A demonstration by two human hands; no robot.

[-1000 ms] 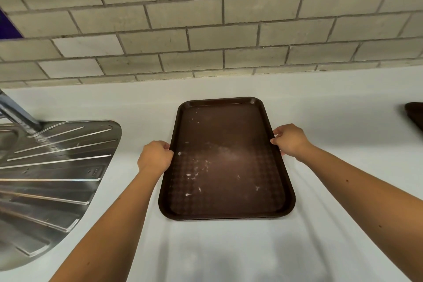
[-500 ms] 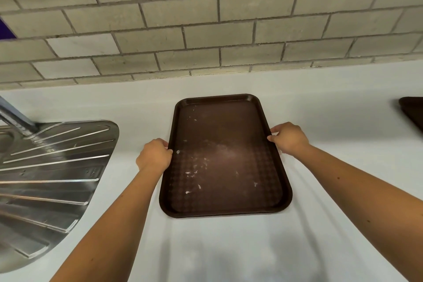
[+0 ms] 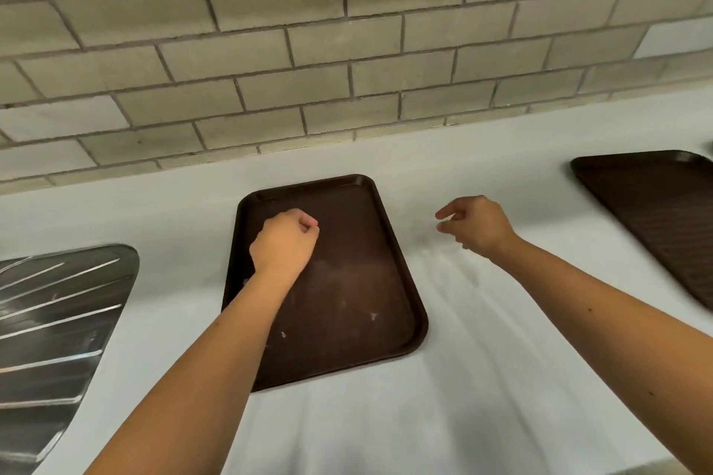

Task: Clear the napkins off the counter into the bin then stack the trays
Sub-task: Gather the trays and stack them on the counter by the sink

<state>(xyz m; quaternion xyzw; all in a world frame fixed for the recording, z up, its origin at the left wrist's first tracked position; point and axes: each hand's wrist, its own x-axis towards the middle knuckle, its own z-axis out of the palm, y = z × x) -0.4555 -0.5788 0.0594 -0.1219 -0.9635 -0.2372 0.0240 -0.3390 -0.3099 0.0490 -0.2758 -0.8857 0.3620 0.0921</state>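
Fingers (image 3: 308, 224) empty on both sides: left hand (image 3: 283, 245) fisted over the near tray (image 3: 355, 281), right hand (image 3: 478, 229) slack to its right.
We judge stacking under way; next, we grip the second tray (image 3: 656, 212), well right on the desk (image 3: 482, 378).

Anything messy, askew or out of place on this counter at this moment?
A few small white scraps lie scattered on the brown tray in the middle of the counter. A second tray lies apart at the right edge, angled to the first and not stacked. Nothing looks spilled or broken.
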